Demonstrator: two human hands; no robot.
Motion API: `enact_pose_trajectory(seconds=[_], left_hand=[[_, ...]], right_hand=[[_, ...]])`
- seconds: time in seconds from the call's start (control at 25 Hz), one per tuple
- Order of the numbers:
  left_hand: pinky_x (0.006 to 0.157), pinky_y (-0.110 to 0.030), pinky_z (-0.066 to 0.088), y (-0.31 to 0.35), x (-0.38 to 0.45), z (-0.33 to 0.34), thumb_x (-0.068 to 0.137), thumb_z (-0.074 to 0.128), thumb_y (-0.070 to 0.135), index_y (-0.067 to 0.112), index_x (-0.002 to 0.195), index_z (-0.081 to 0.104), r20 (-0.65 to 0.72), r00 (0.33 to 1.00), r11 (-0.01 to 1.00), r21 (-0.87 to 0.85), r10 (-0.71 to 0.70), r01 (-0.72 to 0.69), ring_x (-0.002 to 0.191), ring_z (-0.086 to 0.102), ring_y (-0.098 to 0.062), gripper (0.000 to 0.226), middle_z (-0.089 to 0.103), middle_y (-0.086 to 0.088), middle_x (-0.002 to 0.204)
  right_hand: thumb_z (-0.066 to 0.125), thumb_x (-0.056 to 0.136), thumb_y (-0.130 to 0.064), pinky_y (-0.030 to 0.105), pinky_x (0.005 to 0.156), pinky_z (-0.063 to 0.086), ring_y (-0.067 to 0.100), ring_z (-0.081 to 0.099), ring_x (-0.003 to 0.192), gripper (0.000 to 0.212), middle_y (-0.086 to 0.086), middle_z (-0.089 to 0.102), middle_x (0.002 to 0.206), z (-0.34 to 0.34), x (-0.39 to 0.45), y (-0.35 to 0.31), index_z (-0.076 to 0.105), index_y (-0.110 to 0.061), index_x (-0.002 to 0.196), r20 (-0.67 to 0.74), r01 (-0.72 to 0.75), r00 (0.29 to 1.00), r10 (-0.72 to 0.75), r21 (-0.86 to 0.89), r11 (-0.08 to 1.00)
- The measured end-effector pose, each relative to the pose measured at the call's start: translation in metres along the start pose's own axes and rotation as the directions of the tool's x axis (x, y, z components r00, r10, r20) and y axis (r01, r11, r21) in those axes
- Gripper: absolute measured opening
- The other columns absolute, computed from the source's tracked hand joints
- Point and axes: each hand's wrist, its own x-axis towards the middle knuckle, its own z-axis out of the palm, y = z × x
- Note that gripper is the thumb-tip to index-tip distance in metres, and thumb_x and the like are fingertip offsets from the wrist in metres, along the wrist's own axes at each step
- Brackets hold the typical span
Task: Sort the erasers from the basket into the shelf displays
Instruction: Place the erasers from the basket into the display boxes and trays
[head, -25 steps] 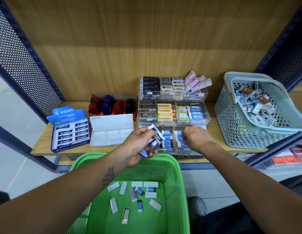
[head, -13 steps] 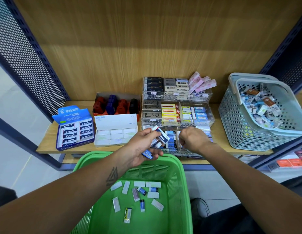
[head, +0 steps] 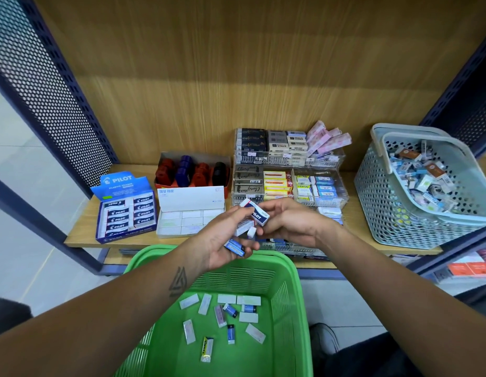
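- Fingers [head: 236,216] of the left hand [head: 222,240] are curled round a small clutch of erasers, the topmost a white and blue PILOT eraser [head: 255,211]; a blue-sleeved eraser [head: 234,246] lies lower in the same palm.
- The right hand [head: 290,224], half a second ago a fist over the front display tray, has drawn back to meet the left; its fingers now pinch at the PILOT eraser's end.
- Judgement: one piece has been placed and the next is being taken for shelving.
- About a dozen loose erasers [head: 225,319] remain in the green basket [head: 288,270], so the sorting is unfinished.
- Legible writing: "PILOT" on the blue display box [head: 126,208] at the shelf's left, its likely destination.
- The white box [head: 191,212] beside it carries small print, unreadable.
- The clear tiered display [head: 289,170] and the grey basket [head: 415,186] stand to the right.
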Motion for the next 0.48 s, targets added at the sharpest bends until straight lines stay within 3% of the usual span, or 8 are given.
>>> enact_pose_trajectory(seconds=[0.12, 0.24, 0.36, 0.48], left_hand=[[0.046, -0.021, 0.04, 0.001, -0.003, -0.005, 0.098, 0.058, 0.042, 0.025, 0.116, 0.055, 0.043, 0.999, 0.998, 0.056, -0.006, 0.003, 0.052, 0.059, -0.024, 0.025, 0.064, -0.009, 0.08], [0.047, -0.023, 0.042, 0.001, -0.004, -0.006, 0.098, 0.058, 0.045, 0.026, 0.121, 0.054, 0.062, 0.998, 0.997, 0.072, -0.011, 0.006, 0.059, 0.064, -0.027, 0.031, 0.067, -0.01, 0.084], [0.048, -0.025, 0.045, 0.002, -0.004, -0.007, 0.099, 0.058, 0.041, 0.026, 0.121, 0.056, 0.038, 0.999, 1.0, 0.02, -0.003, 0.002, 0.069, 0.068, -0.031, 0.027, 0.071, -0.013, 0.094], [0.05, -0.029, 0.051, 0.007, -0.006, -0.014, 0.101, 0.056, 0.034, 0.02, 0.113, 0.057, -0.049, 0.999, 0.999, -0.031, -0.01, 0.009, 0.077, 0.07, -0.035, 0.019, 0.072, -0.02, 0.104]], right_hand=[[0.056, 0.08, 0.025, 0.042, 0.093, 0.052, 0.023, 0.067, 0.075, 0.046, 0.018, 0.07, 0.091, -0.005, 0.003, 0.003, 0.067, 0.0, 0.117, 0.006, 0.031, 0.999, -0.032, 0.022, 0.999], [0.058, 0.079, 0.025, 0.032, 0.081, 0.058, 0.024, 0.069, 0.074, 0.041, 0.015, 0.073, 0.089, -0.007, 0.004, 0.005, 0.067, 0.002, 0.112, -0.019, 0.091, 0.996, -0.09, 0.083, 0.992], [0.055, 0.081, 0.026, 0.03, 0.078, 0.059, 0.027, 0.068, 0.085, 0.04, 0.018, 0.072, 0.095, -0.014, 0.004, 0.005, 0.065, 0.007, 0.115, -0.107, 0.127, 0.987, -0.119, 0.071, 0.989], [0.052, 0.083, 0.023, 0.025, 0.072, 0.057, 0.022, 0.064, 0.077, 0.031, 0.017, 0.071, 0.088, -0.023, 0.005, 0.0, 0.069, 0.006, 0.102, -0.265, 0.148, 0.955, -0.134, 0.033, 0.988]])
